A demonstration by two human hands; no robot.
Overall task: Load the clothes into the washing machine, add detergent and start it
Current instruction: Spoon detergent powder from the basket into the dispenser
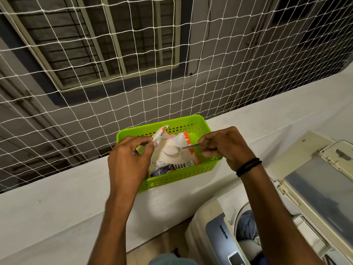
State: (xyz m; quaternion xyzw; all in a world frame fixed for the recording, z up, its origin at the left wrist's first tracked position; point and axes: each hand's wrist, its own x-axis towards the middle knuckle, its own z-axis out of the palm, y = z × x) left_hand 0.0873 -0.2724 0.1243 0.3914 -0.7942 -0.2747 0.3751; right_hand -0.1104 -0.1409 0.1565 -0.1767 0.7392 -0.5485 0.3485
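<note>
A torn-open white and orange detergent packet [168, 159] lies in a green plastic basket [198, 169] on the white ledge. My left hand [128, 159] pinches the packet's torn top edge and holds it open. My right hand [227, 148] grips the handle of a metal spoon [179, 149], whose bowl is heaped with white powder just over the packet's mouth. At the lower right stands the top-loading washing machine [215, 236] with its lid [317, 188] raised. Blue and pale clothes [248, 232] lie in its drum.
The white ledge [57, 207] runs from left to right under the basket. Behind it hangs a white safety net [95, 73] over an outer wall with a barred window. The machine's control panel [221, 240] faces me at the bottom edge.
</note>
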